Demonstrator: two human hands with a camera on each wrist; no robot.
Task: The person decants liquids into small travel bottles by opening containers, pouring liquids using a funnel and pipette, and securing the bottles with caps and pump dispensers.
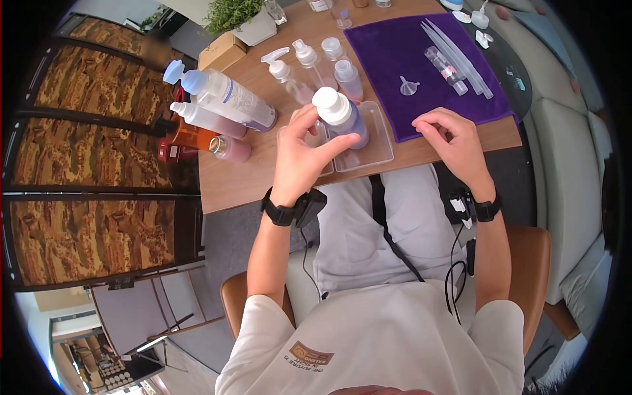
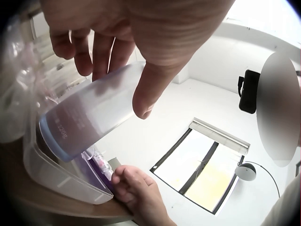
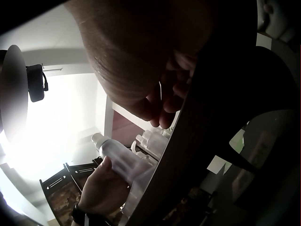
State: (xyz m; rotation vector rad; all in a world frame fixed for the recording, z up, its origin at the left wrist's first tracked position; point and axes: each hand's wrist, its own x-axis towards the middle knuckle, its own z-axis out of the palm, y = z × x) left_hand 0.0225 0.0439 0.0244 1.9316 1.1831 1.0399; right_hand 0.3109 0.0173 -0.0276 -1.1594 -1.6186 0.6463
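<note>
My left hand (image 1: 301, 150) holds a translucent bottle (image 1: 356, 128) with a white cap between its thumb and fingers. The bottle leans over a clear plastic tray (image 1: 383, 155) at the table's near edge. Through its wall in the left wrist view, the bottle (image 2: 87, 117) looks purplish with a blue base and carries faint print. Beside the near edge of a purple towel (image 1: 382, 59), my right hand (image 1: 454, 139) hovers with its fingers loosely curled and nothing visible in them. Part of those fingers is in shadow in the right wrist view.
Pump bottles (image 1: 282, 74) and small clear bottles (image 1: 349, 78) stand behind the tray. Larger bottles (image 1: 230, 99) crowd the left side. On the towel lie a small funnel (image 1: 409, 86), a clear tube-shaped bottle (image 1: 445, 69) and long clear pouches (image 1: 457, 59). A potted plant (image 1: 253, 29) stands farther back.
</note>
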